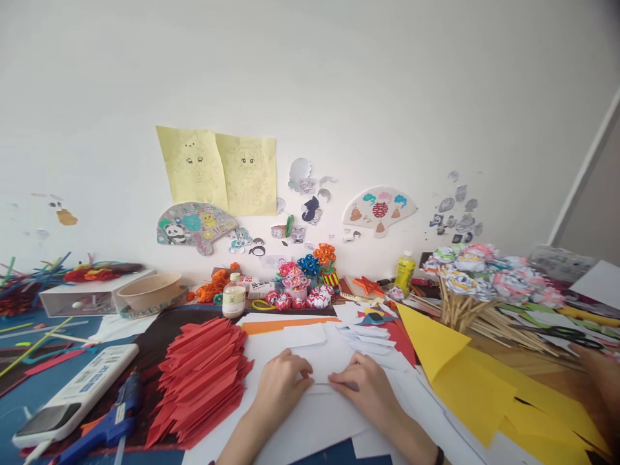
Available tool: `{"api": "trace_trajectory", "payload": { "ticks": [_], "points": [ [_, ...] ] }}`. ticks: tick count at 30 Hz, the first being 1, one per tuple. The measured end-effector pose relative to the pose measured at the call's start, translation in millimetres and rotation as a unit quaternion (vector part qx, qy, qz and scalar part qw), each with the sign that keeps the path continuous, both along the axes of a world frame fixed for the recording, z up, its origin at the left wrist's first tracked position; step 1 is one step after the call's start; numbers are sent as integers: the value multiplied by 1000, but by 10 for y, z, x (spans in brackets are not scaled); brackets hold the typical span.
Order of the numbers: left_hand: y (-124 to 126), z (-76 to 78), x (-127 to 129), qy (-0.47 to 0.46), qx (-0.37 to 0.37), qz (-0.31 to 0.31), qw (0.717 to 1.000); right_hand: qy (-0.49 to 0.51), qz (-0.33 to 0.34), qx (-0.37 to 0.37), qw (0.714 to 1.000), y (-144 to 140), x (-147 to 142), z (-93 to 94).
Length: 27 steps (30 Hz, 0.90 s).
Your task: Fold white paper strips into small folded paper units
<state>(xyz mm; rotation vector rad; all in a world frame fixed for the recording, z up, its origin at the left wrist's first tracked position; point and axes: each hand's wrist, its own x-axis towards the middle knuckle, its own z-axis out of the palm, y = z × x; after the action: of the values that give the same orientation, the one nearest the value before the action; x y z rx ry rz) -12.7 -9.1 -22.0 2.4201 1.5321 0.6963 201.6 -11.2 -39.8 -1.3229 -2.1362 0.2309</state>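
My left hand (282, 385) and my right hand (367, 389) face each other low in the middle of the view. Fingers and thumbs of both are pinched at the two ends of a small white paper strip (320, 389), which looks folded; its ends are hidden by the fingers. Beneath it spread large white paper sheets (295, 429). Just beyond my hands lies a small white paper piece (306, 334). Several folded white paper strips (371, 338) are stacked behind my right hand. Left of my left hand rises a pile of folded red paper strips (203, 381).
A blue glue gun (113, 420) and a white handheld device (80, 394) lie at left. Yellow paper sheets (477, 387) cover the right. Behind stand a bottle (234, 298) and a bunch of paper flowers (465, 271). Another person's hand (598, 371) is at the right edge, near black-handled scissors (566, 336).
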Motion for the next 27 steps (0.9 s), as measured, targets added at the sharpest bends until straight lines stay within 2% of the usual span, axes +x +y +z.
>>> {"api": "trace_trajectory", "payload": {
  "ticks": [5,12,16,20,24,27],
  "points": [
    [21,-26,44,-2,4,-11,1000,19,42,10,999,0,-7,18],
    [0,-69,60,3,18,-21,1000,37,39,-2,999,-6,-24,33],
    [-14,-59,51,18,42,-57,997,23,50,22,998,-7,-39,22],
    [-26,-18,47,90,97,-100,986,-8,74,72,995,13,-15,-22],
    [-26,-13,58,200,164,-145,955,-59,107,128,984,40,25,-67],
    [-28,-21,66,224,177,-157,946,-93,120,145,978,54,51,-86]
  ]
}}
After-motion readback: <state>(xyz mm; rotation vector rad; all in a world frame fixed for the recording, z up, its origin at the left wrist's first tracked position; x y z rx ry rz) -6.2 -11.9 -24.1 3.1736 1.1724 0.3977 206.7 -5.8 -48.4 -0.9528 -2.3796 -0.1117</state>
